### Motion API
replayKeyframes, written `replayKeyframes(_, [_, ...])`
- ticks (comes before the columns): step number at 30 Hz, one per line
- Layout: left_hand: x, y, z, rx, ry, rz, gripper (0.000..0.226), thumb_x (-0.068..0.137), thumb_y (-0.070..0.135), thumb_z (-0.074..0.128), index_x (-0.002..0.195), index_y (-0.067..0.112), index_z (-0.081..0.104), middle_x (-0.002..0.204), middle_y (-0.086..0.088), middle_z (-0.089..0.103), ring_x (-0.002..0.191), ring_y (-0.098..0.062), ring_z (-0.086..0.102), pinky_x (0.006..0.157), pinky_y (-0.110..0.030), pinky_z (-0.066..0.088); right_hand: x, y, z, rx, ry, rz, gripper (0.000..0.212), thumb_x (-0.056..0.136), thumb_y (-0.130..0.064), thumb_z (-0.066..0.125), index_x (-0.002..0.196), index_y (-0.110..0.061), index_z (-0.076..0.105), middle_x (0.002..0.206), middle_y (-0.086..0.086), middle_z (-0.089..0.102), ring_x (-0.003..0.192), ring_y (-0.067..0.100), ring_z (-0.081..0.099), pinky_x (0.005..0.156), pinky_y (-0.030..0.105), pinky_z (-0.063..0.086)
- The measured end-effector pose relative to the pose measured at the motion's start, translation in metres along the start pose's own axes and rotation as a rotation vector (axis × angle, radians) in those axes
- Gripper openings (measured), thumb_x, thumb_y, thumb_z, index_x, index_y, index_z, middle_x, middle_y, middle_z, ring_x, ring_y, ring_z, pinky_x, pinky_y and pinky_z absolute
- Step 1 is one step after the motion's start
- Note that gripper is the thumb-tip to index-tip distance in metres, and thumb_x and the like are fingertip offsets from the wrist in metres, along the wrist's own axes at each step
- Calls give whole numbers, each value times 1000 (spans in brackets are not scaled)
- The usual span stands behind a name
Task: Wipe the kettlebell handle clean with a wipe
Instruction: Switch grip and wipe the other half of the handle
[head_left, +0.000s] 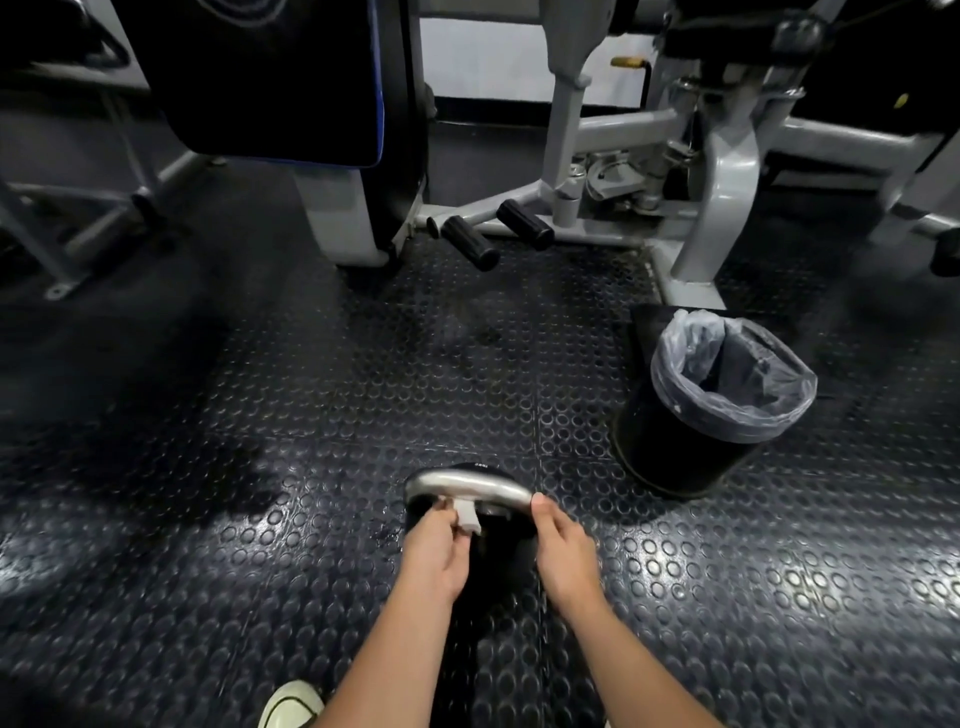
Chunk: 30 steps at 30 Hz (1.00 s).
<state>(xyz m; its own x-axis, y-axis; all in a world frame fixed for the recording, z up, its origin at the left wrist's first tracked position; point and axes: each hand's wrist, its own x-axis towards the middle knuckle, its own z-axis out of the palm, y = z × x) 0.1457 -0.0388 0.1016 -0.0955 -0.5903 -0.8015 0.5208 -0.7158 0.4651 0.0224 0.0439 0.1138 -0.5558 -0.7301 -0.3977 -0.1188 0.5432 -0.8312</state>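
Observation:
A black kettlebell (496, 525) with a shiny silver handle (462, 486) stands on the studded rubber floor just in front of me. My left hand (436, 551) pinches a small white wipe (467, 517) against the underside of the handle, near its left half. My right hand (563, 551) is at the handle's right end, thumb tip touching the metal and the fingers curled around that end. Both forearms reach in from the bottom of the view and hide most of the kettlebell's body.
A black bin (696, 415) with a clear liner stands on the floor to the right, beyond the kettlebell. Grey gym machine frames (727, 187) with black foot pegs (470, 241) fill the back. A white shoe (291, 704) shows at the bottom edge.

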Motion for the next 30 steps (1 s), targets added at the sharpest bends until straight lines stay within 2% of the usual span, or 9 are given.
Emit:
replayKeyframes(1, [1,-3,-3,31,-7,-2,36,110,-12,37,134,-4,62,104,-16,69,88,-20,63,65,-22,59,-1,-1,0,-3,6,-3,54,96,-61,39,133,-28,60,123,-3,66,119,18,57,105,34,41])
replayKeyframes(5, [0,-12,-6,44,-39,-63,35,109,-10,42,139,-13,61,135,-30,68,103,-28,67,90,-31,57,-1,-3,-1,-16,11,-4,51,97,-59,38,131,-29,61,118,-2,68,113,17,59,100,32,43])
replayKeyframes(8, [2,-4,-3,-3,4,0,34,111,-8,42,141,-11,57,121,-20,69,93,-20,64,93,-29,53,-1,-2,-1,-3,3,-1,55,96,-61,38,134,-27,59,124,-1,66,119,18,56,106,35,41])
replayKeyframes(10, [8,-1,-1,-60,39,28,39,112,-8,41,149,-7,53,125,-14,67,89,-15,60,98,-28,48,-1,-1,-2,2,2,4,56,96,-61,38,135,-26,59,126,-2,64,121,18,54,107,34,39])
replayKeyframes(15, [1,-15,-5,84,-27,-38,39,112,-7,41,147,-7,57,143,-25,65,116,-30,67,119,-40,47,-3,-3,-1,-15,-5,-2,58,94,-65,35,128,-29,63,113,-3,69,108,15,60,101,34,44])
replayKeyframes(19, [-2,-4,0,36,20,9,39,112,-7,40,148,-6,55,141,-20,63,94,-20,63,100,-31,51,-4,-5,-3,-21,-3,-11,53,98,-59,37,131,-26,62,121,-2,66,110,13,56,96,26,39])
replayKeyframes(23, [-8,-5,-1,98,44,22,42,112,-9,36,150,-4,53,123,-16,68,101,-20,64,100,-28,50,-3,-2,-1,-32,-3,4,59,96,-63,36,133,-24,60,125,0,65,118,18,56,103,30,40])
replayKeyframes(26, [-7,-11,-6,139,-32,-16,40,111,-10,40,147,-8,56,135,-23,68,108,-25,67,101,-35,55,-3,-4,-2,-30,-2,0,54,97,-61,35,129,-27,62,112,-2,69,105,13,60,95,29,43])
replayKeyframes(30, [1,-1,-4,149,0,27,38,109,-12,41,144,-10,57,143,-26,63,99,-25,66,86,-32,56,-5,-6,-3,-8,-13,-12,45,99,-55,37,127,-30,62,95,-15,63,94,5,57,87,24,38])
